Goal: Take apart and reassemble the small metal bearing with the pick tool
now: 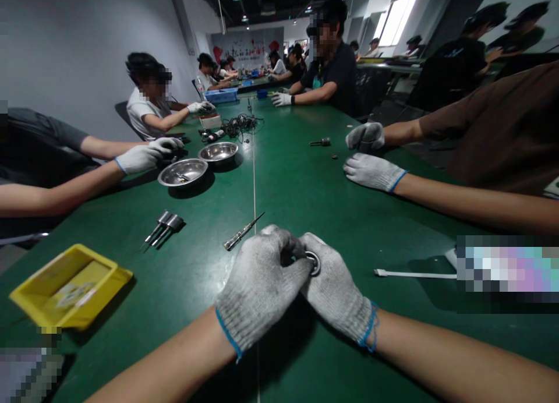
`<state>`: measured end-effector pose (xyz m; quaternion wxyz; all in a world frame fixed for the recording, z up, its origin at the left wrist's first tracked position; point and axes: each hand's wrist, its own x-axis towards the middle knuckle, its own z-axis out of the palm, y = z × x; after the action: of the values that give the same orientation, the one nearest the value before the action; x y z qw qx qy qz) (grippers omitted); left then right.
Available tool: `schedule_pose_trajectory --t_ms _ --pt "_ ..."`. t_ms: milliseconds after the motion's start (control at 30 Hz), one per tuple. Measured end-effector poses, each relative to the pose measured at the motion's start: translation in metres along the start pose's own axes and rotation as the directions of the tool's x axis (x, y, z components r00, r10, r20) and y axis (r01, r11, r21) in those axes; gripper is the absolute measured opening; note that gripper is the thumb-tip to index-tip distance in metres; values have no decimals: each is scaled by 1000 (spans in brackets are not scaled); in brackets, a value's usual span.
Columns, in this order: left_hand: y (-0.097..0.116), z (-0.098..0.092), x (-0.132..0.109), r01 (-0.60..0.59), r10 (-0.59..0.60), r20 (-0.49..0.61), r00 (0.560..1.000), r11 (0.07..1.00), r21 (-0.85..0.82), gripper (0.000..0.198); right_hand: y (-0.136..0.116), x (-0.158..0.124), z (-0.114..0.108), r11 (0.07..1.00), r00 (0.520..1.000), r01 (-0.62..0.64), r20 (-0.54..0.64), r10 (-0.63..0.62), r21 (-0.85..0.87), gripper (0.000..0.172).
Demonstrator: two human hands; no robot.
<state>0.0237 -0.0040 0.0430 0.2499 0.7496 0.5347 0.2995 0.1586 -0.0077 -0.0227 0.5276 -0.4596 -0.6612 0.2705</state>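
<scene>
Spread out toward twelve o'clock, a long green tabletop point(297, 184). At nine o'clock from the gloves, a yellow parts bin point(105, 292), with pale contents too blurred to name. At centre, over the tabletop, in blue-edged knit work gloves, left hand point(262, 283) and right hand point(338, 286), meeting at the fingers. Between ten and eleven o'clock, two stainless-steel bowls point(172, 175), side by side, near a co-worker's gloved hands point(142, 157). Between nine and ten, two shafted metal cylinders point(173, 224), lying loose. At ten, just beyond the left hand, a slim screwdriver-like tool point(237, 239), tip toward two o'clock, untouched.

Judged to be mid-handling: already picked up, a small bearing-like metal ring point(314, 262); not yet set down, nor fitted to any visible part. Impossible to tell how much to finish. Grasped by both hands, with fingers closed around the metal ring: pinched at the left thumb's tip, at three o'clock from the left hand, and backed by the right hand's curled fingers, against that glove's inner edge.
</scene>
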Motion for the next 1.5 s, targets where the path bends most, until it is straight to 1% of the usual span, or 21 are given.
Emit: schedule_pose_trajectory --t_ms 67,133,333,500,633,700,767,833,867,900,967,1067,1133,1167,1233,1300,1433,1500 --pt "1 1 1 66 -65 13 998 996 -59 11 0 0 0 1000 1000 17 9 -17 -4 15" --pt "1 1 1 108 -103 45 994 987 -121 13 1 0 1 1000 1000 24 14 -24 -15 15" --pt "-5 4 1 105 -88 80 993 965 -241 16 0 0 1 1000 1000 13 29 -13 -27 15" --pt "-6 6 1 126 -106 93 990 958 -256 15 0 0 0 999 999 9 45 -7 -35 19" --pt "-2 5 1 150 -125 103 987 945 -291 14 2 -1 1 999 999 11 37 -10 -30 17" --pt "-3 4 1 192 -151 138 979 908 -371 15 2 -1 0 999 999 14 31 -13 -45 16" --pt "-7 5 0 229 -180 145 973 836 -499 18 2 -1 -1 998 1000 10 24 -8 -61 13" --pt "-16 9 0 224 -211 94 973 767 -601 20 1 -1 -2 998 1000 2 8 -1 -61 10" --pt "-21 11 0 209 -222 57 973 755 -622 20 1 -1 -3 998 1000 -3 -5 2 -56 9" --pt "-26 14 0 187 -222 21 975 762 -619 20 0 -1 -4 999 1000 -8 -21 7 -52 8" --pt "-35 21 0 154 -187 2 982 800 -580 22 0 -1 -6 998 998 -25 -66 21 -58 5" --pt "-42 28 0 83 -87 14 996 886 -455 27 -1 -2 -7 996 988 -49 -152 37 -73 5" --pt "-44 33 -1 -29 31 1 1000 935 -353 23 -2 -3 -7 997 981 -35 -195 20 -72 5" --pt "-45 36 -2 -96 101 0 995 943 -317 19 -2 -3 -7 997 978 -17 -207 1 -72 4" --pt "-47 41 -4 -214 231 21 973 929 -301 10 -3 -4 -6 996 976 26 -214 -43 -84 3" --pt "-51 47 -5 -270 305 51 951 900 -341 7 -5 -5 -6 993 977 67 -195 -84 -92 2" --pt "-57 52 -6 -277 333 78 940 875 -398 13 -7 -6 -7 989 984 134 -107 -141 -64 4" --pt "-56 51 -5 -276 331 76 940 875 -399 11 -8 -6 -8 989 986 141 -83 -145 -53 5"
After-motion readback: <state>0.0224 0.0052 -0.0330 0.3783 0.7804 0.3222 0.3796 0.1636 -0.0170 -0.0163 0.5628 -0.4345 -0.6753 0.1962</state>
